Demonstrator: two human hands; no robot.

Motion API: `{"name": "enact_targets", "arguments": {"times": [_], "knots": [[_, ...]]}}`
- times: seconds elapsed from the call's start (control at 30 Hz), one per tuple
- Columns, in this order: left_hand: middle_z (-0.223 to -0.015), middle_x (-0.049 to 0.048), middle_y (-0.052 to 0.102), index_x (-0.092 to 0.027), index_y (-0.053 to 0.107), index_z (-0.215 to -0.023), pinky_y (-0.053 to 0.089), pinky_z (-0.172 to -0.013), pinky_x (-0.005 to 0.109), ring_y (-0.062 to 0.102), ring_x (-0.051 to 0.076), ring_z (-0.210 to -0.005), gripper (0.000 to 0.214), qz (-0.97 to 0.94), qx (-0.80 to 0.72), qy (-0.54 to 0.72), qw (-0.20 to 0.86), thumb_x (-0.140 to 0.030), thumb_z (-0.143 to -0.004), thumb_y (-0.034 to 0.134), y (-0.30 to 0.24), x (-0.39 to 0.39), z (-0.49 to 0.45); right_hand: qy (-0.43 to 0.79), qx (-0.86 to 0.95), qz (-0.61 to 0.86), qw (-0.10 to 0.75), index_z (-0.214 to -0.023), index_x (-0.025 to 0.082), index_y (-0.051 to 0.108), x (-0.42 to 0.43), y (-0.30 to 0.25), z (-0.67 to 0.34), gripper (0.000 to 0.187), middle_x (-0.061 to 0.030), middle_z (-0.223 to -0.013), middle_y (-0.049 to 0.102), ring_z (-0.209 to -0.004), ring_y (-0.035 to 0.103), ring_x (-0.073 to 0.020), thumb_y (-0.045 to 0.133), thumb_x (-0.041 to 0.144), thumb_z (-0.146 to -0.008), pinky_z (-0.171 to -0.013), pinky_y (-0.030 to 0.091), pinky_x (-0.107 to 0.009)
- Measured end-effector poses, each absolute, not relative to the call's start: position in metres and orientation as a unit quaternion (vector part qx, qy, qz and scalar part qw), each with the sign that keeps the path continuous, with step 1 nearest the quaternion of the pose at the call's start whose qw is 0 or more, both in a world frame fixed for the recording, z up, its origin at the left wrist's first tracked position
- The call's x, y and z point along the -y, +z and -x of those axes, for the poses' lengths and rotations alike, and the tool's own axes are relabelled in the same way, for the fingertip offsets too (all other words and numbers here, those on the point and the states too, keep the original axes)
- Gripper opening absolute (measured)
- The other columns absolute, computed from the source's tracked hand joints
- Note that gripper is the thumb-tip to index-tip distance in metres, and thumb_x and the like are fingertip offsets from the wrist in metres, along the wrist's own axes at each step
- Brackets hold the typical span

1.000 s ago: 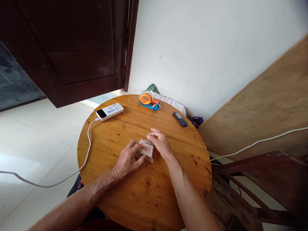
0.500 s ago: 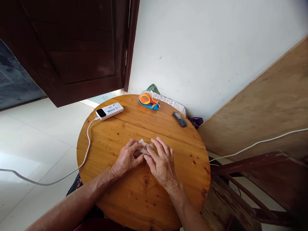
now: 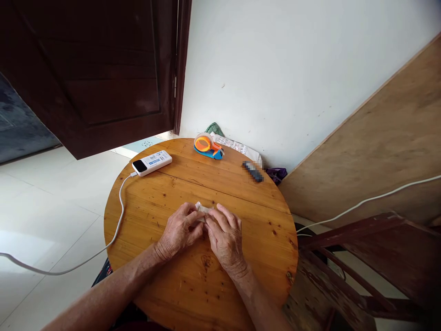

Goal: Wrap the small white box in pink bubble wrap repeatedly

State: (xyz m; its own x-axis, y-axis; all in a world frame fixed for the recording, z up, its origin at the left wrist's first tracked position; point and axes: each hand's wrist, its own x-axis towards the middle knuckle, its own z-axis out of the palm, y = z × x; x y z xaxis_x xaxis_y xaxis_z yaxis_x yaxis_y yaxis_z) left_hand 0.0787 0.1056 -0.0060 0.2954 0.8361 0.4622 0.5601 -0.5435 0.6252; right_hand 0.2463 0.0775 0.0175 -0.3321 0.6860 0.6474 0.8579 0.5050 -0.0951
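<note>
My left hand [image 3: 179, 230] and my right hand [image 3: 223, 234] meet at the middle of the round wooden table [image 3: 165, 193]. Both have their fingers curled over a small clear plastic packet [image 3: 201, 208]. Only a corner of the packet shows above the fingertips. The rest of it is hidden under my fingers.
A white power bank [image 3: 152, 162] with a white cable [image 3: 117, 225] lies at the table's far left. An orange and blue tape dispenser [image 3: 206, 146] sits at the far edge, a small dark object [image 3: 253, 171] to its right. A brown door, a white wall and a wooden chair [image 3: 372, 257] surround the table.
My right hand has moved from the packet's far side to its near side and closed over it with the left hand. The packet's printed face is now covered.
</note>
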Motion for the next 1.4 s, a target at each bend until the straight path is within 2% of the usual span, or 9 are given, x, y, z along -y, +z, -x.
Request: {"name": "enact_targets", "arguments": {"times": [0.3,0.43,0.57,0.77,1.07,1.17,1.27,1.4], "knots": [[-0.100,0.0057,0.061,-0.023,0.072,-0.106,0.054,-0.081,0.031,0.064,0.018,-0.089,0.023,-0.777,-0.446,0.391,0.212,-0.024,-0.087,0.058,-0.005,-0.109,-0.078,-0.102,0.798,0.485,0.343,-0.107,0.023,0.065,-0.079,0.014,-0.243,0.021,-0.0057,-0.111,0.074,-0.122,0.059,-0.0245,0.051,0.013,-0.095,-0.101,0.039,-0.042],[-0.103,0.0063,0.058,-0.021,0.069,-0.111,0.053,-0.089,0.034,0.062,0.020,-0.096,0.029,-0.761,-0.410,0.427,0.265,-0.023,-0.085,0.058,0.000,-0.107,-0.072,-0.091,0.791,0.474,0.376,-0.116,0.023,0.061,-0.075,0.011,-0.247,0.024,-0.0076,-0.117,0.071,-0.124,0.057,-0.0258,0.053,0.017,-0.094,-0.101,0.040,-0.042],[-0.100,0.0058,0.055,-0.019,0.067,-0.117,0.054,-0.082,0.033,0.059,0.017,-0.086,0.036,-0.730,-0.390,0.473,0.301,-0.024,-0.083,0.057,0.003,-0.107,-0.065,-0.101,0.758,0.503,0.402,-0.118,0.023,0.059,-0.072,0.008,-0.253,0.026,-0.0101,-0.125,0.066,-0.124,0.056,-0.0276,0.049,0.020,-0.095,-0.100,0.041,-0.044],[-0.084,0.0021,0.052,-0.015,0.070,-0.103,0.049,-0.063,0.026,0.054,0.013,-0.070,0.029,-0.672,-0.432,0.513,0.314,-0.018,-0.079,0.055,-0.001,-0.115,-0.061,-0.106,0.737,0.526,0.411,-0.118,0.022,0.060,-0.075,0.002,-0.260,0.026,-0.0119,-0.128,0.062,-0.116,0.059,-0.0266,0.048,0.021,-0.095,-0.098,0.044,-0.043],[-0.082,0.0023,0.055,-0.016,0.071,-0.102,0.049,-0.067,0.027,0.056,0.014,-0.071,0.026,-0.699,-0.421,0.489,0.309,-0.017,-0.082,0.056,-0.001,-0.113,-0.064,-0.063,0.745,0.524,0.408,-0.126,0.022,0.059,-0.075,-0.001,-0.261,0.032,-0.0119,-0.132,0.060,-0.120,0.056,-0.0268,0.046,0.023,-0.097,-0.101,0.043,-0.045],[-0.084,0.0032,0.056,-0.015,0.070,-0.104,0.050,-0.070,0.028,0.057,0.014,-0.072,0.024,-0.717,-0.410,0.483,0.289,-0.020,-0.084,0.058,-0.002,-0.112,-0.065,-0.010,0.722,0.548,0.422,-0.121,0.023,0.063,-0.078,-0.001,-0.265,0.029,-0.0107,-0.131,0.060,-0.122,0.056,-0.0265,0.046,0.029,-0.098,-0.103,0.044,-0.045],[-0.087,0.0044,0.057,-0.016,0.070,-0.105,0.050,-0.071,0.028,0.058,0.015,-0.076,0.023,-0.733,-0.407,0.474,0.269,-0.022,-0.086,0.058,-0.003,-0.110,-0.068,0.057,0.683,0.588,0.430,-0.106,0.024,0.070,-0.087,0.002,-0.276,0.030,-0.0102,-0.128,0.063,-0.121,0.056,-0.0267,0.045,0.038,-0.098,-0.104,0.044,-0.046],[-0.091,0.0055,0.059,-0.018,0.070,-0.107,0.051,-0.073,0.028,0.061,0.016,-0.081,0.023,-0.744,-0.416,0.453,0.261,-0.023,-0.088,0.058,-0.005,-0.108,-0.071,0.113,0.665,0.642,0.363,-0.086,0.024,0.075,-0.115,0.008,-0.292,0.040,-0.0112,-0.126,0.065,-0.120,0.056,-0.0312,0.045,0.048,-0.095,-0.107,0.038,-0.053]]}}
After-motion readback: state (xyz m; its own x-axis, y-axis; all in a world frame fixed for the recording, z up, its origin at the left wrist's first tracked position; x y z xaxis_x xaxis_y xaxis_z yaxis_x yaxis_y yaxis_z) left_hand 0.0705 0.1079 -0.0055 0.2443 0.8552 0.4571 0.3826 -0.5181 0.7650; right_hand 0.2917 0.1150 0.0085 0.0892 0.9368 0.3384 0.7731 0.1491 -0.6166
